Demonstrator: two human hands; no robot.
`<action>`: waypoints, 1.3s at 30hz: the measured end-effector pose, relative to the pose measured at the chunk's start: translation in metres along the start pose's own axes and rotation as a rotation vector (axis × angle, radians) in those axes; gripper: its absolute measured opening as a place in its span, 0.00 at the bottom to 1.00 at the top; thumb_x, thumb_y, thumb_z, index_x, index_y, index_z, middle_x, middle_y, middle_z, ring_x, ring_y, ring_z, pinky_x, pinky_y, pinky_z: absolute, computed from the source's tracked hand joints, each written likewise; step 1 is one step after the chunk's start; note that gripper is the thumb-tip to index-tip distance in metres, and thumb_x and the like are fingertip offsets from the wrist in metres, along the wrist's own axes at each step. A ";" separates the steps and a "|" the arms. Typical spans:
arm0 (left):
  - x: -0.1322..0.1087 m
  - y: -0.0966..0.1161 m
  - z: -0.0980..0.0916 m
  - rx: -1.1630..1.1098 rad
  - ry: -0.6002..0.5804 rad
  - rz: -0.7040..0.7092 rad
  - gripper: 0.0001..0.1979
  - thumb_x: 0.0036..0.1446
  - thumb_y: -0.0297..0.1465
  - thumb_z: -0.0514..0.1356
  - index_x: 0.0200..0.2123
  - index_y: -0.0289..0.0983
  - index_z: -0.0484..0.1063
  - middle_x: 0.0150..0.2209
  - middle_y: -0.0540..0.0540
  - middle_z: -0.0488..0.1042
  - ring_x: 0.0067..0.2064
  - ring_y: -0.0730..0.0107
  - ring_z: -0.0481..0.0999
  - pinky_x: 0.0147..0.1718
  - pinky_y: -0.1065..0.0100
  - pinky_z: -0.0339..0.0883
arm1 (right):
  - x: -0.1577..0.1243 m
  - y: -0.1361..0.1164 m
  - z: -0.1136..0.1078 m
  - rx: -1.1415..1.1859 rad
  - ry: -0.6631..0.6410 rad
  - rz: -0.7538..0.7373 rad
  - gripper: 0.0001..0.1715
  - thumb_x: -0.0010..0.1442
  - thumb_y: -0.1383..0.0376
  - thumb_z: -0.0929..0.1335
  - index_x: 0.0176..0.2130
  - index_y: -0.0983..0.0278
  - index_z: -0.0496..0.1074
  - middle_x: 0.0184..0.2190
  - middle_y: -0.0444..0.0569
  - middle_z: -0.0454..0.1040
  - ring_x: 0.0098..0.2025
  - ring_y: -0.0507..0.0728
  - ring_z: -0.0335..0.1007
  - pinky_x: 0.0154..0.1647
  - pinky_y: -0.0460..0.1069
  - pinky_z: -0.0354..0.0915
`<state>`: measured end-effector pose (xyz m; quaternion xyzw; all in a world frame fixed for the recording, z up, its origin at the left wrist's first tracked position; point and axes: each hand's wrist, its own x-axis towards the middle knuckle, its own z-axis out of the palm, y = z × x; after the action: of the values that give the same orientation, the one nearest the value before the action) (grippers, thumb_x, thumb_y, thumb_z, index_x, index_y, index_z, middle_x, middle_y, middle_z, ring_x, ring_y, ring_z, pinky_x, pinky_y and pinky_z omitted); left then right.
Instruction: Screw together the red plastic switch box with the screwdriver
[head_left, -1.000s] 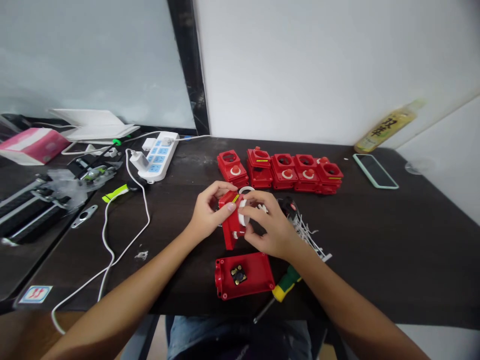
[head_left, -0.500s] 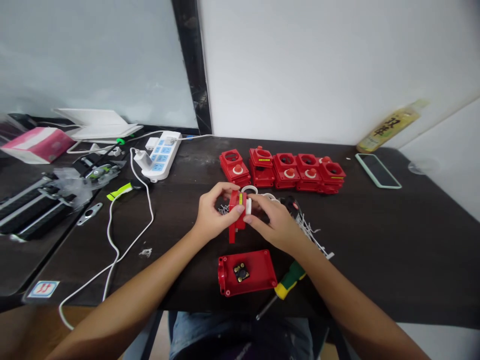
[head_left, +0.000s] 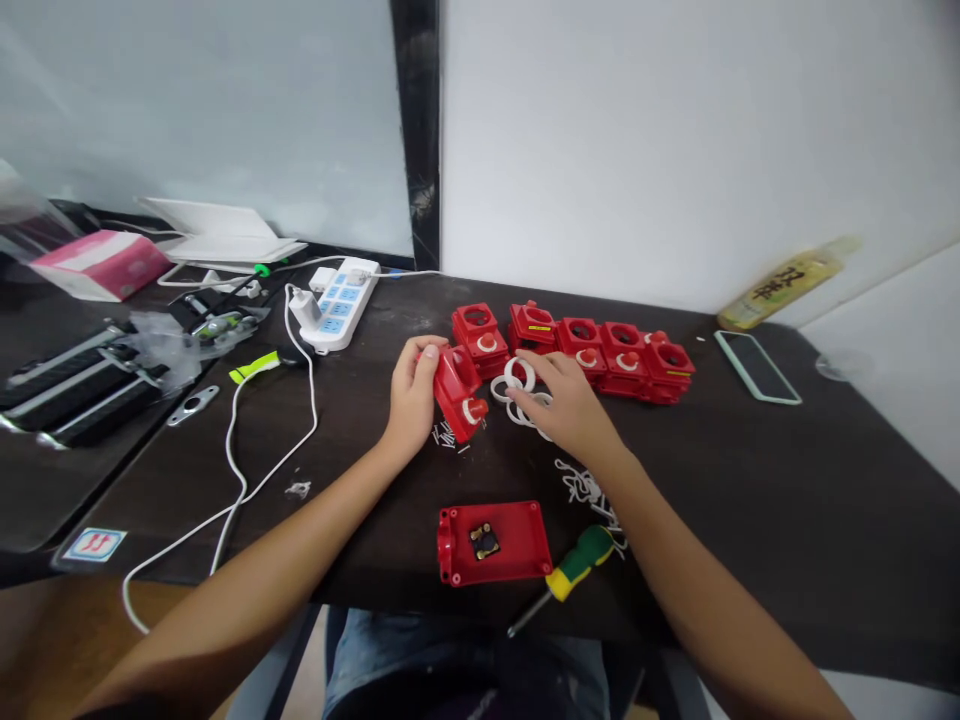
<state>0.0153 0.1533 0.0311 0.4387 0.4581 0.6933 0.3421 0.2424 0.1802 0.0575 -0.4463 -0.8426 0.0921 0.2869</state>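
Note:
My left hand [head_left: 414,395] grips a red cover [head_left: 452,385] by its left side; the cover is tilted and carries a red knob with a white collar. To its right, my right hand [head_left: 559,400] pinches a white ring [head_left: 519,374] between thumb and fingers, over other white rings [head_left: 504,389] on the table. Nearer the front edge lies an open red box [head_left: 517,545] with a small black part [head_left: 484,541] inside. A green and yellow screwdriver [head_left: 577,565] lies at the box's right. Small screws [head_left: 444,436] are scattered below the cover.
Red units [head_left: 622,350] stand in a row behind my hands. A white power strip [head_left: 341,305] and its cable lie to the left, beyond them metal rods [head_left: 82,390]. At the right are a phone [head_left: 757,367] and a bottle [head_left: 787,285]. White ties [head_left: 589,492] lie beside my right forearm.
The red cover has turned in my left hand, bringing its knob into view. My right hand has moved away from it to the white rings and holds one. The camera view has shifted slightly.

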 end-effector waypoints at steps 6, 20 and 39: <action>0.003 0.003 0.000 0.024 0.059 0.031 0.21 0.68 0.54 0.59 0.44 0.42 0.76 0.43 0.46 0.78 0.44 0.64 0.77 0.49 0.61 0.73 | 0.008 0.001 0.027 -0.303 -0.076 0.050 0.28 0.67 0.55 0.71 0.62 0.63 0.74 0.47 0.60 0.78 0.50 0.70 0.70 0.54 0.65 0.65; -0.003 0.000 0.003 0.064 -0.009 0.036 0.25 0.73 0.54 0.50 0.47 0.42 0.77 0.44 0.45 0.79 0.46 0.62 0.78 0.50 0.60 0.72 | 0.001 -0.006 0.007 -0.143 -0.024 0.045 0.15 0.71 0.59 0.68 0.49 0.64 0.80 0.48 0.59 0.79 0.54 0.69 0.73 0.58 0.66 0.64; -0.003 0.021 -0.001 0.043 -0.550 0.130 0.25 0.56 0.47 0.72 0.45 0.43 0.63 0.47 0.44 0.75 0.47 0.63 0.79 0.49 0.61 0.75 | -0.014 -0.022 -0.035 0.497 -0.212 0.015 0.50 0.55 0.53 0.81 0.70 0.52 0.65 0.67 0.53 0.71 0.68 0.67 0.70 0.72 0.67 0.65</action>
<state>0.0144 0.1430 0.0500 0.6460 0.3338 0.5588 0.3987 0.2529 0.1523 0.0901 -0.3565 -0.8160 0.3445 0.2972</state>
